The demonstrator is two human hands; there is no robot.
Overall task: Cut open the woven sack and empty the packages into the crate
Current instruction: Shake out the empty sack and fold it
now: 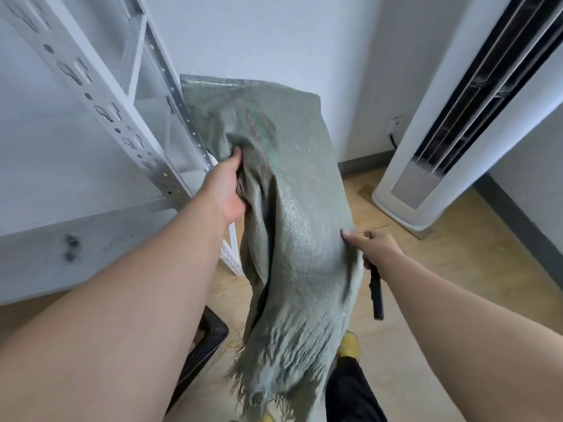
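At the bottom of the frame the frayed cut mouth of the green woven sack (292, 239) hangs over a dark trouser leg and yellow shoe (350, 345), with the black crate (210, 333) at lower centre-left mostly hidden behind the left forearm, its contents out of sight. Mid-frame, the left hand (227, 190) grips a bunched fold of the sack, while the right hand (377, 248) pinches its right edge and holds a black knife (375, 292), fingers curled. Beyond lies open wood floor between the white metal shelving (122, 117) at upper left and the white standing air conditioner (457, 117) at upper right.
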